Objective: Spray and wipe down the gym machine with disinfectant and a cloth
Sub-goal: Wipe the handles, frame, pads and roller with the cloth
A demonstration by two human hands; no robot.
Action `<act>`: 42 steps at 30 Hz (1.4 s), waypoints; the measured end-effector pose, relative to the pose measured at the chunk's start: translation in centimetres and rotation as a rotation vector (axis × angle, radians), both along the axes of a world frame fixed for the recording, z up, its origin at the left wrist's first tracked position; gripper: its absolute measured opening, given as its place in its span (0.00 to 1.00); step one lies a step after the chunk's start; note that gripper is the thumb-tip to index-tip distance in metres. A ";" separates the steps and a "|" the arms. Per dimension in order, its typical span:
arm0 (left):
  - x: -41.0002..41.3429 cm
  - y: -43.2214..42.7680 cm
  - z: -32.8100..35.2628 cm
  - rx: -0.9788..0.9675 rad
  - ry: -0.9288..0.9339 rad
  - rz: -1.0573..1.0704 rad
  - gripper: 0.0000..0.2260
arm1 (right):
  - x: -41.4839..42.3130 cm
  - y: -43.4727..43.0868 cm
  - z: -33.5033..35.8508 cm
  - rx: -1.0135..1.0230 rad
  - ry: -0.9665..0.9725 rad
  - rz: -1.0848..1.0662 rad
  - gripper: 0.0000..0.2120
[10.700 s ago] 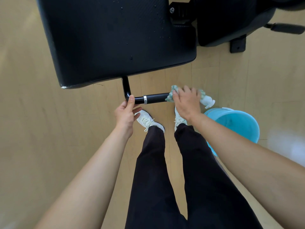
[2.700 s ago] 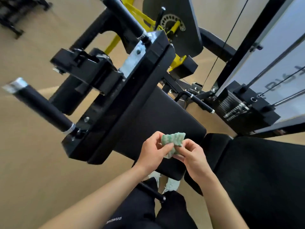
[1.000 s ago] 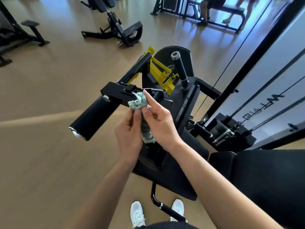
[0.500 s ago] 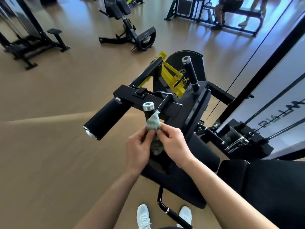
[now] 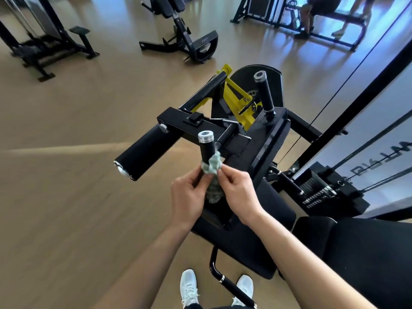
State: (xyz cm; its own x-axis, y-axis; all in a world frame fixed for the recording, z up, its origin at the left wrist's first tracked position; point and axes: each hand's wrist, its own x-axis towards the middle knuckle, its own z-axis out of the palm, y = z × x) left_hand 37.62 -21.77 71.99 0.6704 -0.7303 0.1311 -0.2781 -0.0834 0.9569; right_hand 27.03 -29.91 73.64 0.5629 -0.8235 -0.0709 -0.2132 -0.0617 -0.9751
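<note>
We stand at the near edge of the gym machine (image 5: 263,139), both arms stretched out over it. The green cloth (image 5: 213,169) is bunched against the lower part of a black upright handle (image 5: 207,148) with a silver cap, near the machine's left front corner. The top of the cloth touches the handle's right side, and the rest hangs down between our hands. Our left hand (image 5: 189,197) curls round the cloth from the left, thumb and fingers closed on it. Our right hand (image 5: 239,195) pinches the upper bunch from the right between thumb and forefinger. Hands and cloth hide the foot of the handle.

Just left of the handle a thick black roller pad (image 5: 145,156) sticks out past the machine's left edge, silver end cap toward us. At the far edge a second upright grip (image 5: 265,92) stands beside a yellow bracket (image 5: 236,99). Along the right edge sits the weight stack (image 5: 321,192), with cables rising from it. A wide black pad (image 5: 367,253) fills the near right corner. Below the near edge a curved black bar (image 5: 231,284) runs between our white shoes (image 5: 189,286) on the tan floor (image 5: 66,197).

Across the floor stand other black machines (image 5: 185,34), and a person (image 5: 316,10) sits on one at the far right.
</note>
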 end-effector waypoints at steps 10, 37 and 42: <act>0.4 -1.1 1.7 -0.087 0.045 0.065 0.08 | 1.1 -1.4 1.1 -0.018 -0.081 -0.047 0.10; 5.4 -2.4 5.9 -0.201 0.236 -0.051 0.08 | 4.5 -4.6 3.2 0.407 0.030 0.353 0.07; 5.6 -4.1 6.3 -0.209 0.190 -0.106 0.06 | 6.4 -4.6 5.2 0.305 -0.155 0.228 0.06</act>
